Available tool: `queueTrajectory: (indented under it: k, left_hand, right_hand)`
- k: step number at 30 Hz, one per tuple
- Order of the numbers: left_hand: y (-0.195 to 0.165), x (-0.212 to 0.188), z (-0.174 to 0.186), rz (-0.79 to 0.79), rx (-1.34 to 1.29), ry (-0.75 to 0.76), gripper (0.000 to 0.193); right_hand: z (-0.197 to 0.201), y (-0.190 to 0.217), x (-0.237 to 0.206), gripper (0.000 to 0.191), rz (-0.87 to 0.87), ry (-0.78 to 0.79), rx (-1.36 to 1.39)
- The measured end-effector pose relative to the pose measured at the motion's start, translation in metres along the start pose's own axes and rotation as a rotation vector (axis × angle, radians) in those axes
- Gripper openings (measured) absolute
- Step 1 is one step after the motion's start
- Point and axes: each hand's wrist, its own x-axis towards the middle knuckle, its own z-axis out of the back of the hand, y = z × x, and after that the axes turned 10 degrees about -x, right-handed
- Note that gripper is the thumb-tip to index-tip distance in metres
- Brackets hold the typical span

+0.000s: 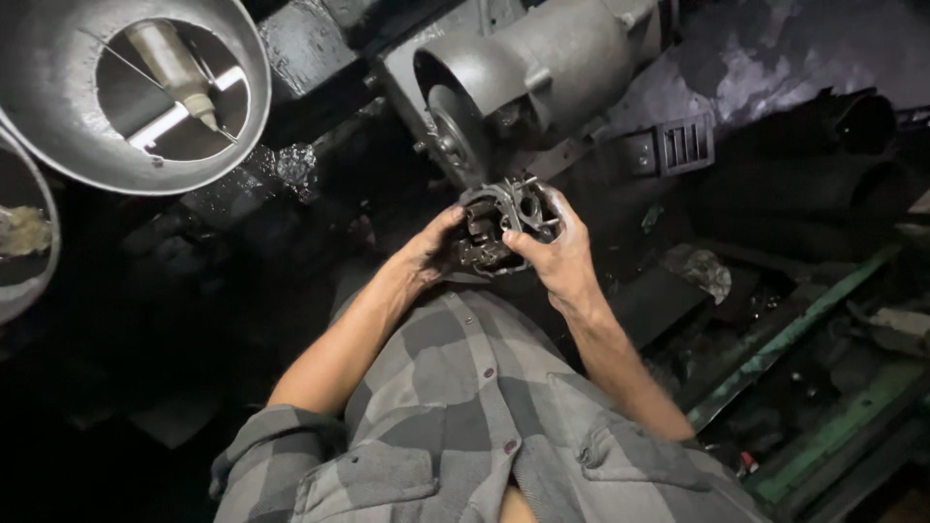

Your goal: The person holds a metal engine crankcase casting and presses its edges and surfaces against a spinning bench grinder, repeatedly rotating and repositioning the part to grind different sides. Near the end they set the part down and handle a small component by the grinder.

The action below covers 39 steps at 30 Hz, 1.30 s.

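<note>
Gripping a dark metal part [506, 225] with both hands at chest height, left hand [433, 254] wrapped round its left side, right hand [560, 254] clamped on its right, just below a grey housing [542, 68].

The part [506, 225] held between the left hand [433, 254] and the right hand [562, 257] looks like cast metal — dull grey, rough-edged, dark with grease in its hollows. Both hands carry a grimy, slightly oily sheen. Beyond it, the big housing [552, 63] is matt grey metal, smooth on its rounded body and soiled around the opening. At far left the funnel [58, 107] is brushed, faintly shiny sheet metal. The shirt [455, 416] is soft woven cloth in grey checks, with small glossy buttons. At right, the rails [804, 329] show worn green paint — chipped and dusty.
</note>
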Motion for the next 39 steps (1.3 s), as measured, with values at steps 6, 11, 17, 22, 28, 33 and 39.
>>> queueTrajectory:
  k: [6,11,17,22,28,33,39]
  left_hand:
    - [-0.002,-0.002,-0.001,0.04,-0.05,-0.093,0.069]
    - [-0.004,-0.008,-0.001,-0.024,-0.053,-0.103,0.065]
    - [-0.005,-0.02,0.007,-0.048,-0.132,-0.274,0.064]
    - [-0.009,-0.044,0.018,-0.126,-0.006,-0.373,0.064]
    - [-0.01,-0.053,0.024,-0.342,0.581,-0.43,0.089]
    - [-0.019,-0.033,0.022,0.013,0.927,-0.175,0.091]
    - [-0.011,-0.009,0.004,0.071,0.564,-0.071,0.089]
  right_hand:
    - [-0.007,-0.009,0.012,0.042,-0.042,-0.013,-0.085]
    - [-0.006,-0.021,0.03,0.035,-0.161,0.059,-0.057]
    - [-0.014,-0.039,0.05,0.035,-0.24,0.145,-0.019]
    - [-0.021,-0.053,0.047,0.044,-0.25,0.254,0.11]
    - [-0.004,-0.07,0.034,0.066,-0.278,0.381,0.245]
    - [0.033,-0.067,0.033,0.069,-0.413,0.457,0.251]
    - [0.05,-0.037,-0.01,0.084,-0.251,0.212,0.612]
